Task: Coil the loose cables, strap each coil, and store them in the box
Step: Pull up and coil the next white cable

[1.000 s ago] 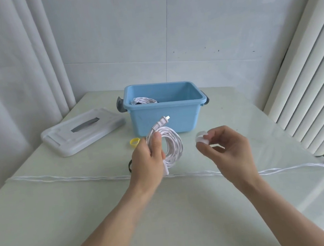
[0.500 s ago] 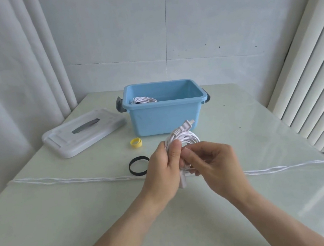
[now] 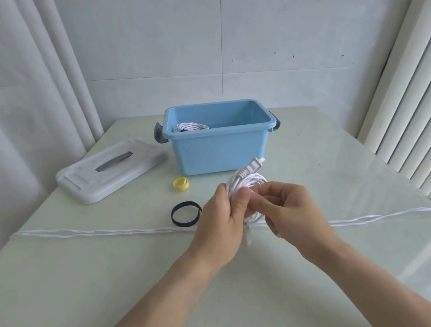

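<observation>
While pinching: both hands' fingers (image 3: 243,201) round white coil (image 3: 250,182).

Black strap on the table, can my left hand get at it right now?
Probably not yet: the way to the black strap looks open, but the left hand is gripping the coil.

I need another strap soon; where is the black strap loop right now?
In the head view, the black strap loop lies on the table, just left of the left hand, below the yellow strap.

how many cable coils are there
2: one coil held in both hands above the table, one coil inside the blue box. More may be hidden in the box.
</observation>
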